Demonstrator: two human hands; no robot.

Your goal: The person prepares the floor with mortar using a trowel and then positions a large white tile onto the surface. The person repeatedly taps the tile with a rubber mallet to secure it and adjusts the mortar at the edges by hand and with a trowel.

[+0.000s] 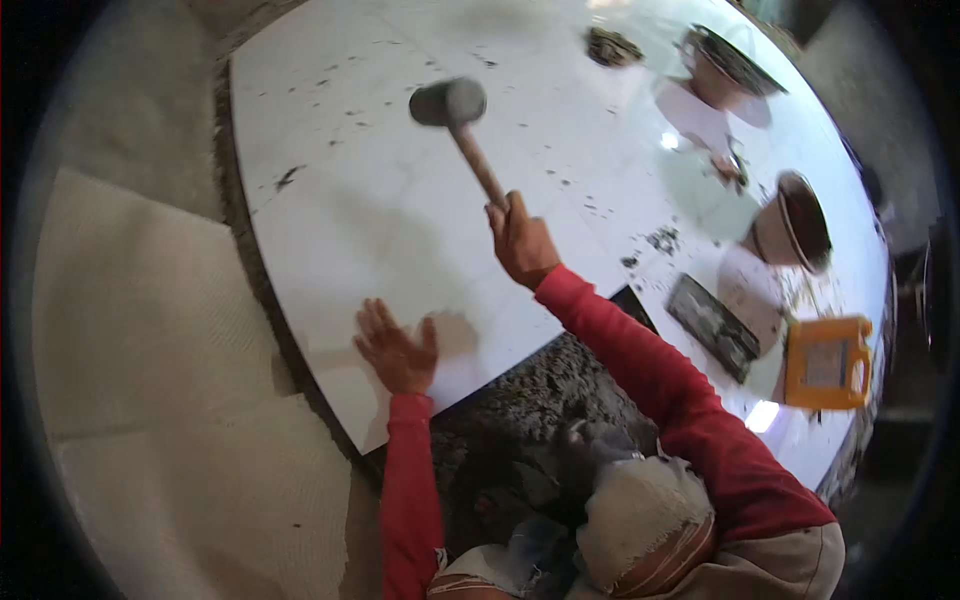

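Note:
My right hand is closed around the wooden handle of a rubber mallet. The mallet's dark head is raised over the large white floor tiles and slightly blurred. Palm down, my left hand rests on or just over the nearest white tile, with its fingers spread. Dark wet mortar shows along that tile's near edge, in front of my knees. Whether the mallet touches the tile cannot be made out; its head appears above it.
To the right stand a bucket, a yellow jug and a grey-smeared float. Farther back are another bucket, a trowel and a mortar clump. Beige tiles lie left of a dark gap. Mortar crumbs dot the white tiles.

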